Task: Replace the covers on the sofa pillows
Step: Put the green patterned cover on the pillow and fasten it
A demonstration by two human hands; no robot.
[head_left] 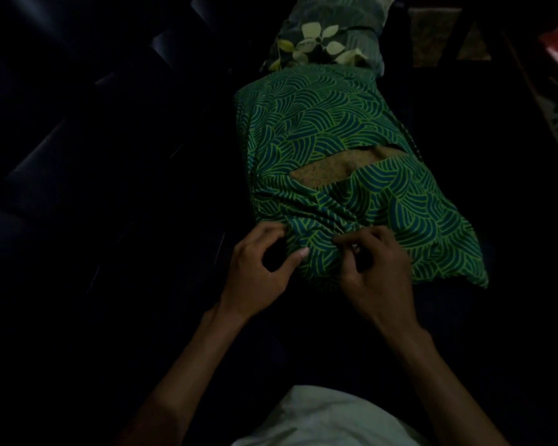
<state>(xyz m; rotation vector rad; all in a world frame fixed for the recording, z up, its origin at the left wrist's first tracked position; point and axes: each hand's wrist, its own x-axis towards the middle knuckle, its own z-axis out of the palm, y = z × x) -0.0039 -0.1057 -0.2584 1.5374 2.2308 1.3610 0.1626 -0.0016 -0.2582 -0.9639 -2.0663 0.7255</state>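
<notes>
Green cover (342,149), near end pinched by both hands (316,268)

Two bare forearms are seen, uncovered from elbow to wrist; no sleeves reach them. No rings, watch or bands are made out on the left hand (258,272) or the right hand (379,268) in the dim light. A pale, whitish garment (329,416) is worn on the torso, plain, no print discerned.
</notes>
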